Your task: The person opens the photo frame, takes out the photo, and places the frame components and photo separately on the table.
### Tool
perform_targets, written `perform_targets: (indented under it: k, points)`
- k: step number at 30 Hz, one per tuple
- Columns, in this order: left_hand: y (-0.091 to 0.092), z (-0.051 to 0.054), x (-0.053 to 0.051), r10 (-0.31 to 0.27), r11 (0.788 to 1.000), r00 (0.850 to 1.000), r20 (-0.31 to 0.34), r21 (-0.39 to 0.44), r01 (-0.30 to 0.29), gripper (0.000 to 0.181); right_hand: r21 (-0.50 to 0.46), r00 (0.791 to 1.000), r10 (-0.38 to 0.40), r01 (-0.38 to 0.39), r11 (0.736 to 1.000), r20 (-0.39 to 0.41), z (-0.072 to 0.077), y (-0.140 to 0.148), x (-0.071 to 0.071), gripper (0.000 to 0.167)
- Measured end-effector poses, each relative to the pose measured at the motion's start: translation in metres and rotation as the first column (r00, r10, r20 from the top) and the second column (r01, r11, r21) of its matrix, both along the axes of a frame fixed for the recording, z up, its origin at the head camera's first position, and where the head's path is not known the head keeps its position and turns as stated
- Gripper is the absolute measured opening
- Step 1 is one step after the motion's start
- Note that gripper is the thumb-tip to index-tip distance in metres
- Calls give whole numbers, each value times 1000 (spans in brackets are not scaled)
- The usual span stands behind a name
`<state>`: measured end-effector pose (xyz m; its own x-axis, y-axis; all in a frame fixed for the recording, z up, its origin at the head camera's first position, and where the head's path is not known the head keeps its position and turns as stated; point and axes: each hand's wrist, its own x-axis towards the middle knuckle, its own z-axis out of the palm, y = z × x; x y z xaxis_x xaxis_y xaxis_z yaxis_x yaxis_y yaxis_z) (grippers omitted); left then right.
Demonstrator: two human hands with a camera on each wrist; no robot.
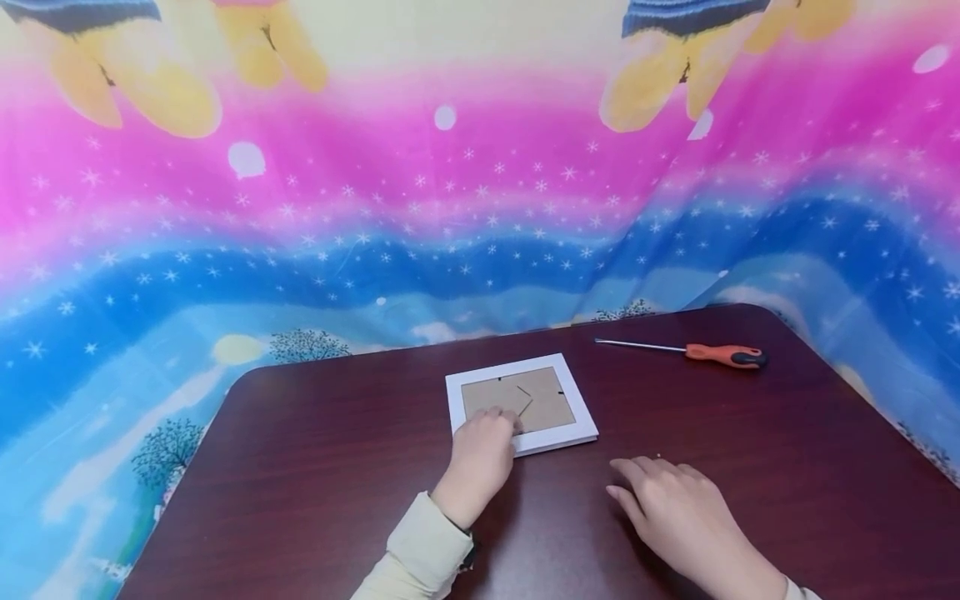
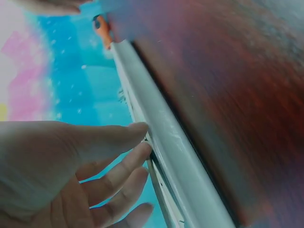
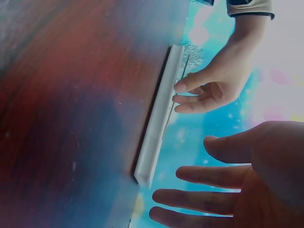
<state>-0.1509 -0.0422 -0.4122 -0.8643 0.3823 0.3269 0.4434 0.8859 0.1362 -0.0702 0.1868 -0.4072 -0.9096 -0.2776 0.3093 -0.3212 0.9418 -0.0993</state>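
A white picture frame (image 1: 585, 417) lies back side up on the table, its brown backing board (image 1: 491, 396) showing. Small dark tabs stand at the board's top and right edges, and a thin bent stand line marks its middle. My left hand (image 1: 483, 454) reaches over the frame's near left part. In the left wrist view, the thumb (image 2: 135, 129) and fingertips of that hand touch the frame's inner edge; whether they pinch a tab there is too small to tell. To the right, my right hand (image 1: 678, 508) hovers near the table with fingers spread, apart from the frame.
A screwdriver (image 1: 723, 356) with an orange and black handle lies at the table's back right, its shaft pointing left. The dark red-brown table (image 1: 315, 500) has rounded far corners. Behind it hangs a colourful printed cloth (image 1: 375, 192).
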Motion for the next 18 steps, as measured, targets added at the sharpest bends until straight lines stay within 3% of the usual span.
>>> perform_targets:
  k: [4, 9, 14, 18]
  points:
    - [-3, 0, -1, 4, 989, 997, 78, 144, -16, 17, 6, 999, 7, -7, 1000, 32, 0, 0, -1, 26]
    - [-9, -1, -1, 2, 978, 988, 153, 205, -34, 22, -2, 997, 71, -71, 998, 28, -3, 1, 0, 26]
    - [-23, -2, 0, -22, 980, 983, 182, 199, -14, 30, 48, 982, 171, -168, 985, -77, -9, 5, 0, 29]
    - [-33, -1, -4, -63, 981, 974, 219, 193, 20, 35, 80, 936, 283, -272, 959, -210, -12, 10, -8, 25]
